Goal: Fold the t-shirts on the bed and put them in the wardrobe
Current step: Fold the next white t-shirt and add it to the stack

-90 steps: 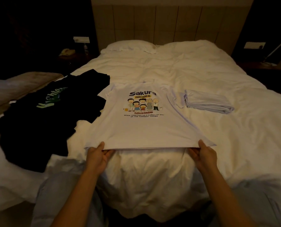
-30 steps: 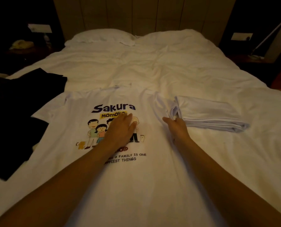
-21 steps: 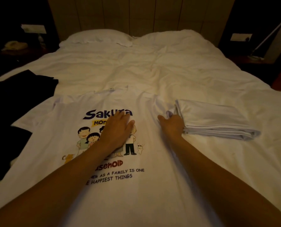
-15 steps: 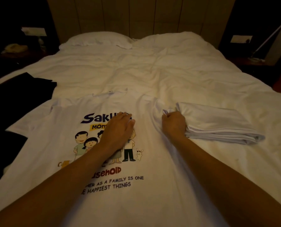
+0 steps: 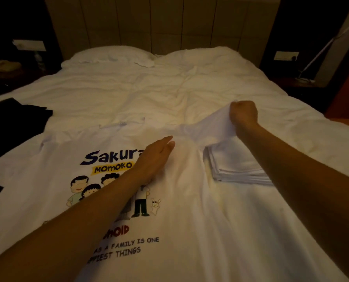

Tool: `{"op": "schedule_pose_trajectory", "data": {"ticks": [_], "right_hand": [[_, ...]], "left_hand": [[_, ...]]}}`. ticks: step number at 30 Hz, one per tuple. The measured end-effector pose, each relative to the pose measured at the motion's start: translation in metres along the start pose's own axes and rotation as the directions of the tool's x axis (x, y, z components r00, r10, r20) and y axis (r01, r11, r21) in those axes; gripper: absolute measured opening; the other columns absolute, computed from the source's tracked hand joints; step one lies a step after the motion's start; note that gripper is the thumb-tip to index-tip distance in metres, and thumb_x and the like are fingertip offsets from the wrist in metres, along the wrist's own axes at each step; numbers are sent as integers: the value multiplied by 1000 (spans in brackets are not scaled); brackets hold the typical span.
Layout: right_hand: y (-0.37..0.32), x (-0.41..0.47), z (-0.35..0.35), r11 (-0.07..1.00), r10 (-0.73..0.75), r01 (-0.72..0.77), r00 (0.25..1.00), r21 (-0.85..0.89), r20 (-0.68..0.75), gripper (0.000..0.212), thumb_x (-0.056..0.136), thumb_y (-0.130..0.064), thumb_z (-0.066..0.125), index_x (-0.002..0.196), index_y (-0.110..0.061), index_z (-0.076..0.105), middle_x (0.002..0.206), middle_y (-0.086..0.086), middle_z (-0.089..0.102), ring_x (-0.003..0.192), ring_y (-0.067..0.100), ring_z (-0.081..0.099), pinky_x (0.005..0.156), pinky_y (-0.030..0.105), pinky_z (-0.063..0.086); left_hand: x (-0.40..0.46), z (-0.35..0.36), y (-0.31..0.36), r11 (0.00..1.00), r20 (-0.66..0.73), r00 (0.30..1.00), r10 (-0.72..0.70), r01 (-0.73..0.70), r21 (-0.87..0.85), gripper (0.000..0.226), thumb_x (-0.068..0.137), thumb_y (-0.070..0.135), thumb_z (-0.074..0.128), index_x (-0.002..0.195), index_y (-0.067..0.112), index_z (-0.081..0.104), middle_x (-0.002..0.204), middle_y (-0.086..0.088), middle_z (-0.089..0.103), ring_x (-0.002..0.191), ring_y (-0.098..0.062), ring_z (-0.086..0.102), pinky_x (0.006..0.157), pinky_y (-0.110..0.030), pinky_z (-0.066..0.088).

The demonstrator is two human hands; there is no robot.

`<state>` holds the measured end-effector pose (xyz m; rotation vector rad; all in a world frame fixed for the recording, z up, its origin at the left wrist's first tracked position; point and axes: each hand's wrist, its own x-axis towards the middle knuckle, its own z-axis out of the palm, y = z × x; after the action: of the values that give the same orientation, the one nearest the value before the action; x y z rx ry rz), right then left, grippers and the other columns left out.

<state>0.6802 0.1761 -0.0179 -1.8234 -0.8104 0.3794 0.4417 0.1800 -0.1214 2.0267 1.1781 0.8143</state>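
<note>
Two hands at work on one white t-shirt spread face-up on the bed, seen from my head camera. My left hand lies flat, fingers straight, pressing the chest print, I judge to pin the cloth while the other side moves. My right hand is fisted round the shirt's right sleeve, lifting it clear of a folded white t-shirt just beside (likely to fold the sleeve inward). A black t-shirt waits at far left. The print reads "Sakura MOMOKO" and "A FAMILY IS ONE ... THINGS"; the neck label is too small to read.
</note>
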Motion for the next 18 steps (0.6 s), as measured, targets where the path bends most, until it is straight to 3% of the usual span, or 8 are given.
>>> {"op": "schedule_pose_trajectory", "data": {"ticks": [5,8,10,14,17,18], "right_hand": [[27,15,-17,991,135,-136,987,8,91,36,99,-10,42,127,7,54,133,23,56,120,38,55,87,36,46],[47,17,-13,947,293,-313,934,71,206,21,100,-5,41,107,5,58,121,17,54,94,39,57,90,36,42],[57,18,-8,914,361,-398,886,79,290,18,99,-12,49,107,0,60,116,15,56,94,36,58,93,49,47],[54,14,-2,917,367,-399,852,8,374,25,94,-25,64,76,-9,56,77,13,54,71,31,55,70,45,53],[49,22,3,892,414,-452,798,-19,438,19,99,-15,53,84,-5,53,89,16,55,70,32,53,42,42,53],[47,26,4,895,390,-445,818,36,423,19,99,-12,50,82,-4,52,94,16,54,68,31,51,42,39,51]], "left_hand": [[17,20,3,950,112,993,40,-72,305,54,105,43,31,154,19,27,161,-1,25,148,-14,21,119,-27,13],[22,29,-2,900,185,982,20,-98,424,55,105,46,27,155,25,23,162,-1,21,148,-17,19,118,-28,12],[27,33,-7,872,214,977,10,-113,477,55,104,48,26,155,27,27,161,-1,24,147,-20,23,118,-32,15],[38,36,-8,847,181,983,41,-130,515,51,105,47,23,149,27,39,157,-4,34,143,-24,31,117,-36,21],[49,38,-2,864,151,988,16,-89,495,53,106,44,19,152,22,33,160,-7,26,147,-22,24,121,-36,14],[53,40,-1,864,166,986,-5,-79,497,54,106,44,16,154,21,27,162,-8,22,149,-22,19,122,-38,11]]}}
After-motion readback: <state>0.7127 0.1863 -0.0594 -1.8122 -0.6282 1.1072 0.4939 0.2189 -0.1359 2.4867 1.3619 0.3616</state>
